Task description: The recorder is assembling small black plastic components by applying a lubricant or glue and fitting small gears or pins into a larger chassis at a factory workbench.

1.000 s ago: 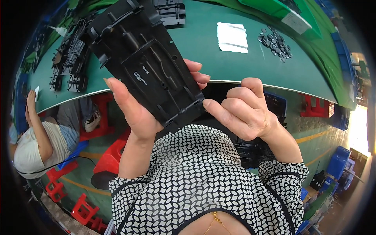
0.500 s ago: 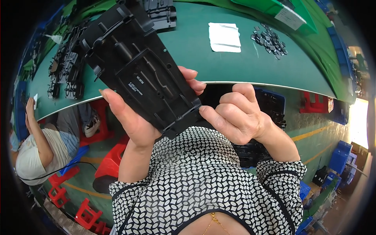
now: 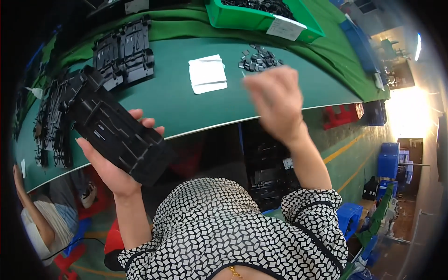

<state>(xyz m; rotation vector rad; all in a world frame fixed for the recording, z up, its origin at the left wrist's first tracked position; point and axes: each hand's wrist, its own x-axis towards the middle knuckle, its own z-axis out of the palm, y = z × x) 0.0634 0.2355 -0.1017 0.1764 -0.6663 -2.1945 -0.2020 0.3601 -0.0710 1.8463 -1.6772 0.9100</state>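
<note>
My left hand [image 3: 111, 173] is closed around a long black moulded plastic chassis [image 3: 112, 133], with the thumb along its near side and fingertips showing past its far edge. The part is tilted, held in front of the table's near edge. My right hand [image 3: 278, 105] is raised above that edge, its fingers curled and smeared by motion. Whether anything is in it cannot be made out. Just beyond it lies a loose pile of small flat black pieces [image 3: 259, 59] on the green tabletop [image 3: 177, 109]. White sheets or pads [image 3: 207, 74] lie left of the pile.
A green bin [image 3: 233, 17] of black parts stands at the back. More black chassis parts [image 3: 135, 49] lie at the far left, and others [image 3: 49, 116] nearer. A co-worker's arm [image 3: 36, 211] shows at the lower left. Black parts [image 3: 266, 179] are stacked below the table.
My right hand has left the chassis end and moved forward toward the pile of pieces. The chassis in my left hand has moved left and lower in view. The view itself has shifted.
</note>
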